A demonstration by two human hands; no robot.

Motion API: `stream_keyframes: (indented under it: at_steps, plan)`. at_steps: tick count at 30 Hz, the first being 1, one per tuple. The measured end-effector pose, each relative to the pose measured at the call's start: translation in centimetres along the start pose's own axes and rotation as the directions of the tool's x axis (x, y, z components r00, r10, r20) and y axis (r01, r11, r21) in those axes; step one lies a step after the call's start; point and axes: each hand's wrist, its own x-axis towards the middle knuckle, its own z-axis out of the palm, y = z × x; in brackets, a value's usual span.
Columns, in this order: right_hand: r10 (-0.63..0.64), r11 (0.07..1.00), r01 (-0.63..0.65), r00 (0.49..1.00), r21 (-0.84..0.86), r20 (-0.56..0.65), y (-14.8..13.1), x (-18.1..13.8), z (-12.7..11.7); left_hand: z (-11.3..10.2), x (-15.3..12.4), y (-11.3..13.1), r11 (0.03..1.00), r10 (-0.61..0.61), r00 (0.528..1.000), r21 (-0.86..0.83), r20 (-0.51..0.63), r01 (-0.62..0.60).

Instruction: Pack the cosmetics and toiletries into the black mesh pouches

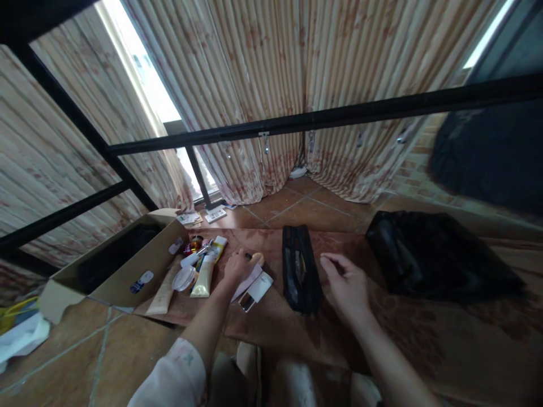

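Note:
My left hand (238,267) is lowered over the cloth, its fingers curled beside a small beige round piece (257,259); what they grip is hidden. Under and beside that hand lie a pale lilac flat piece (248,281), a white card-like piece (260,287) and a small shiny dark rectangle (246,302). A black zip pouch (302,268) lies lengthwise between my hands, its top partly unzipped. To the pouch's right, my right hand (345,282) hovers with thumb and forefinger together, no object visible in them.
Left of my left hand cluster a gold tube (202,277), a round clear-lidded case (184,278), a long beige tube (163,294) and several small cosmetics. An open cardboard box (127,265) with dark contents stands farther left. A black bag (441,257) lies right; a black rail (271,127) crosses ahead.

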Motion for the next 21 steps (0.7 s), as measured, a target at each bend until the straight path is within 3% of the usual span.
stream_keyframes:
  at_steps: [6, 13, 21]
  plan:
    - [-0.021, 1.000, 0.021, 1.000, -0.006, 0.021, 0.5, 0.3, -0.3, 0.6, -1.6, 0.7, 0.979, 0.083, 0.996, -0.187, 0.022, -0.077]
    - [0.001, 0.997, 0.002, 0.999, -0.074, 0.046, 0.4, 0.2, -0.2, 1.8, -1.8, -0.7, 0.888, 0.088, 0.994, -0.448, -0.060, -0.106]
    - [0.028, 0.998, -0.025, 0.998, -0.061, 0.047, 1.0, 0.4, 0.6, 1.1, -1.6, 0.1, 0.935, 0.069, 0.998, -0.348, 0.009, -0.061]
